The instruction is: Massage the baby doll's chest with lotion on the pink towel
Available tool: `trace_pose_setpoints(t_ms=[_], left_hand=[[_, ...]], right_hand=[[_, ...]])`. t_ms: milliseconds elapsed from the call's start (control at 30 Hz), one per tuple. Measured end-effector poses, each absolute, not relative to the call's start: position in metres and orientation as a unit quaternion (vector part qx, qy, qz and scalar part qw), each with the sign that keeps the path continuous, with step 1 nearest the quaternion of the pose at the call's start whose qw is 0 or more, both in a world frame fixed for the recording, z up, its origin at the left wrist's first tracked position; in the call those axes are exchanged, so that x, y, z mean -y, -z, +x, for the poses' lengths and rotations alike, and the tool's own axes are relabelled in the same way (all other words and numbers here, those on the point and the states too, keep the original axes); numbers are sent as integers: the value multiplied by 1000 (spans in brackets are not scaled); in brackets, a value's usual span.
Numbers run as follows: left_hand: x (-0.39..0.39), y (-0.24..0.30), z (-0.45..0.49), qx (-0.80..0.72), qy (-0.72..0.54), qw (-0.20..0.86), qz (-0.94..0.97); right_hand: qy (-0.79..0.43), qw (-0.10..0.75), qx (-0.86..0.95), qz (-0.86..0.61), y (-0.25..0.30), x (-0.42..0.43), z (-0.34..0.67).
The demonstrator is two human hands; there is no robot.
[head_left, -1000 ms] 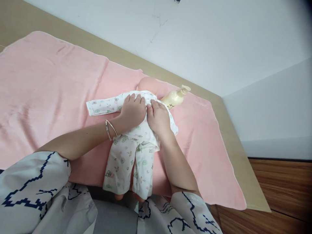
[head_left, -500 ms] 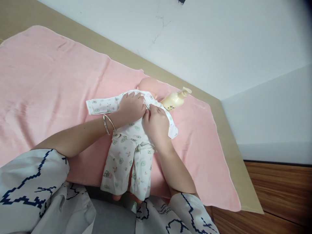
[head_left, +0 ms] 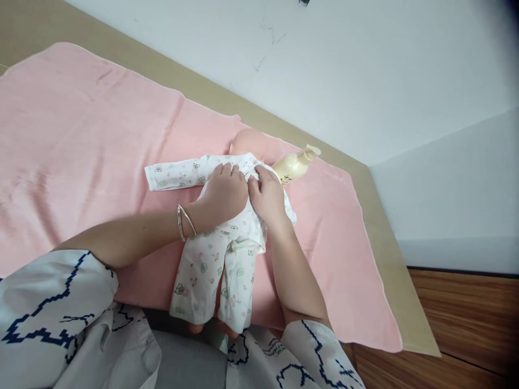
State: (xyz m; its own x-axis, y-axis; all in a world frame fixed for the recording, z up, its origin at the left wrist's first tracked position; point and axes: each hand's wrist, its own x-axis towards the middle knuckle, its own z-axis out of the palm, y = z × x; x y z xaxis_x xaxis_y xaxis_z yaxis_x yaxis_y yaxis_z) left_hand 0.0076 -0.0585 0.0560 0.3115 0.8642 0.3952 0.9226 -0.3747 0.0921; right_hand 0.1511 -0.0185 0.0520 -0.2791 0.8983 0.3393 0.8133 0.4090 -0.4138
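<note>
Grip: left hand (head_left: 223, 192) lies palm-down on the chest of the baby romper (head_left: 211, 259), fingers slightly bent, pressing the cloth flat and clasping nothing. Right hand (head_left: 267, 197) touches it thumb-side, fingertips curled at the romper's front edge just below the collar. The pinch itself is hidden under the knuckles, so I can't tell if cloth is actually caught.

Romper is on a baby doll lying face-up on the pink towel (head_left: 81, 135) over the beige table (head_left: 389, 243). Doll head (head_left: 247, 143) points to the far side, and bare doll feet (head_left: 198, 328) stick out of the legs at the near edge. One empty sleeve (head_left: 174, 174) lies flat out to the left. Cream pump bottle (head_left: 294, 165) lies just beside the doll's head, right of it. Silver bangle (head_left: 185, 222) on the left wrist.

Step, my read: closing or smoothing the romper front at chest level, left hand as clamp, right hand working the edge.

Next move calls for fine fingertip work. Keep the two front edges aligned, hold the cloth taut with the left palm, and don't drag the doll sideways on the towel. Bottle is close to the right hand, so mind the knock.
</note>
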Motion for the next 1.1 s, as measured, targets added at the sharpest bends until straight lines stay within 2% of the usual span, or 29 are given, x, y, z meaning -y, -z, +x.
trace_pose_setpoints(t_ms=[367,767,1100], left_hand=[[17,-39,-14,583,272,7,-766],[21,-30,-9,567,294,30,-769],[45,-39,6,560,248,55,-789]], right_hand=[[64,189,793,-575,-61,55,128],[28,157,794,-586,-72,51,132],[-24,186,795,-577,-64,38,140]])
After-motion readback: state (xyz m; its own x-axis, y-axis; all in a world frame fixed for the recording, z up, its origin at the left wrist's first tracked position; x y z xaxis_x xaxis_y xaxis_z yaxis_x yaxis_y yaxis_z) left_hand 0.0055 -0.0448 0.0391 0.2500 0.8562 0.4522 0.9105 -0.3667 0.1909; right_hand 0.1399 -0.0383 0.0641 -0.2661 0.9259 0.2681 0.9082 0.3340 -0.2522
